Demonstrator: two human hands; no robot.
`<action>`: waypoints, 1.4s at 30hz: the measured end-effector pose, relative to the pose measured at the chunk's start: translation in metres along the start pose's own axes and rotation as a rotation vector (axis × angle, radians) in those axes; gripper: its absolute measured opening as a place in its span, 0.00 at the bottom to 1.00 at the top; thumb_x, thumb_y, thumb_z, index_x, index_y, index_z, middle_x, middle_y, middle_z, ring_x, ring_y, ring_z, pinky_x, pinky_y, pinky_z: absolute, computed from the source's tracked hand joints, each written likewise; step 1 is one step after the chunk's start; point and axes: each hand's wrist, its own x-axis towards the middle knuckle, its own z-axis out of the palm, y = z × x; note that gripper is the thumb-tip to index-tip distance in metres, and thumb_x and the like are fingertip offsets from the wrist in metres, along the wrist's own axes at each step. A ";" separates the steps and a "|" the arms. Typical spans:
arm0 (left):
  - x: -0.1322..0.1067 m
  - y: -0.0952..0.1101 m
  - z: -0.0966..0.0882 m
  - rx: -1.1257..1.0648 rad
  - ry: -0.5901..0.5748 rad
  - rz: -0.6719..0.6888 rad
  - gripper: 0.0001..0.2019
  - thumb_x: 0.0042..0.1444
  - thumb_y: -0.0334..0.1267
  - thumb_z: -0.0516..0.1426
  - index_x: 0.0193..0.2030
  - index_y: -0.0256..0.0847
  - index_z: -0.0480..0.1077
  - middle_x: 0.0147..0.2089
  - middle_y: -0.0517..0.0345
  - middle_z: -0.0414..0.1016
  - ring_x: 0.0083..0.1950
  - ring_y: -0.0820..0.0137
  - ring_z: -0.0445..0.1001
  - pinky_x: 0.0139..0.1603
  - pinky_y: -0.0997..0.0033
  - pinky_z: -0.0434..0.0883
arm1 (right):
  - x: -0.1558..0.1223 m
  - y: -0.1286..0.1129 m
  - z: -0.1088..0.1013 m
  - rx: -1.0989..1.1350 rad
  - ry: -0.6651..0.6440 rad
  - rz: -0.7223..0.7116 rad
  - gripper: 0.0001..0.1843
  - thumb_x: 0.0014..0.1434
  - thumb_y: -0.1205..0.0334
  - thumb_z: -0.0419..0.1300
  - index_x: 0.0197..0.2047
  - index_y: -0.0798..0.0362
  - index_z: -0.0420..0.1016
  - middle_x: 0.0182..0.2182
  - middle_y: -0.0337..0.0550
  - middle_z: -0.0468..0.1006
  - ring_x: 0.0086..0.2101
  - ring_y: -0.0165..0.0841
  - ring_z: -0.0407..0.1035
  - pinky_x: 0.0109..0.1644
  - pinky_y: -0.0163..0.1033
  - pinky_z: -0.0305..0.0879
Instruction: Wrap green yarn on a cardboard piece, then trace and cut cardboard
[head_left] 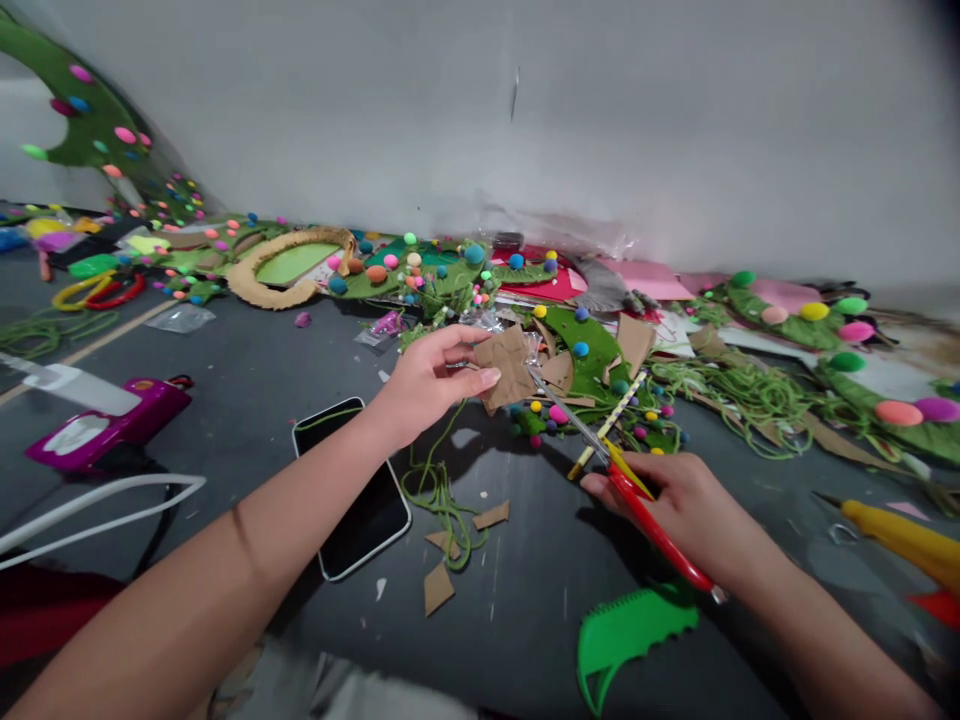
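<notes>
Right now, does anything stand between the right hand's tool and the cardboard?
Nothing visible: the red-handled tool in the right hand has its tip at the edge of the cardboard. In view, a patterned stick crosses it nearer the handle.

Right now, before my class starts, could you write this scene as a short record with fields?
Left hand: pinches a cardboard piece
Right hand: holds scissors, tips close to that cardboard
Partly behind left forearm: phone
Nearer than right hand: toothed green plastic piece
Right of phone: green yarn, cardboard scraps
</notes>
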 end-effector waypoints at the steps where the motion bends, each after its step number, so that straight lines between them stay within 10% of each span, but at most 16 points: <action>1: 0.000 0.000 0.000 0.000 0.001 -0.003 0.24 0.50 0.39 0.75 0.52 0.38 0.77 0.43 0.55 0.83 0.39 0.71 0.80 0.41 0.70 0.79 | 0.000 0.000 0.000 -0.003 0.000 0.003 0.39 0.61 0.22 0.54 0.29 0.53 0.74 0.24 0.37 0.66 0.29 0.31 0.56 0.33 0.37 0.55; 12: 0.007 0.007 -0.016 0.100 0.040 0.096 0.24 0.57 0.40 0.69 0.61 0.44 0.76 0.49 0.54 0.83 0.47 0.66 0.82 0.50 0.64 0.80 | -0.003 0.008 -0.012 -0.289 0.045 0.145 0.34 0.57 0.21 0.57 0.32 0.45 0.77 0.27 0.41 0.78 0.29 0.39 0.68 0.34 0.40 0.59; 18: 0.003 0.015 -0.017 0.250 0.061 0.140 0.23 0.55 0.40 0.72 0.56 0.39 0.76 0.40 0.55 0.83 0.37 0.69 0.81 0.38 0.70 0.78 | -0.005 0.005 -0.016 -0.392 0.027 0.158 0.33 0.58 0.21 0.55 0.32 0.44 0.75 0.26 0.42 0.80 0.30 0.43 0.72 0.34 0.42 0.60; 42: -0.003 0.010 -0.006 0.410 -0.045 0.200 0.17 0.61 0.43 0.69 0.56 0.46 0.85 0.52 0.53 0.88 0.48 0.63 0.85 0.47 0.66 0.80 | -0.006 -0.001 -0.012 -0.310 -0.009 0.041 0.37 0.57 0.18 0.57 0.30 0.45 0.82 0.25 0.45 0.80 0.25 0.40 0.71 0.31 0.42 0.60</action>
